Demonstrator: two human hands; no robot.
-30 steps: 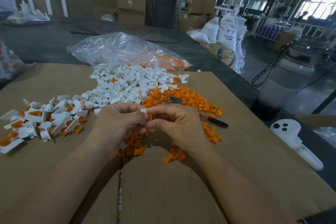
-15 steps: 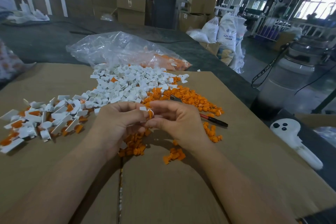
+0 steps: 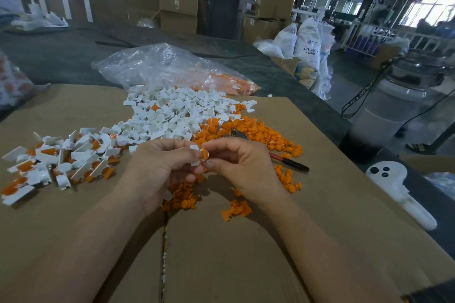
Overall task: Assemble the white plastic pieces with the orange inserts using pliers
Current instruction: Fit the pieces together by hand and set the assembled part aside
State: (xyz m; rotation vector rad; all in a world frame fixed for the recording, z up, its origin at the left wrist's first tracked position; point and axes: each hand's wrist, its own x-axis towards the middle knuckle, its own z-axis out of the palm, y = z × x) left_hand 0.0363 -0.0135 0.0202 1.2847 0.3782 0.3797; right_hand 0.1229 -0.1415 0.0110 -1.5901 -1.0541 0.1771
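Both hands are held together just above the cardboard (image 3: pixel 221 253), close to the person, probably so that the small parts can be seen well while they are joined. The left hand (image 3: pixel 160 167) has its fingers curled and pinches one white piece (image 3: pixel 194 149). The right hand (image 3: pixel 241 167) pinches one orange insert (image 3: pixel 204 154) between thumb and forefinger and holds it against the white piece, so the insert seems to be going into its seat. One pair of pliers (image 3: pixel 290 162) lies untouched just behind the right hand, partly on the orange heap (image 3: pixel 258 133), near enough to be taken for the pressing. The loose white pieces (image 3: pixel 172 115) are in one heap further back, too many to count. One heap of joined parts (image 3: pixel 61 162) lies to the left, apart from the loose ones. One plastic bag (image 3: pixel 160 66) lies behind the heaps.
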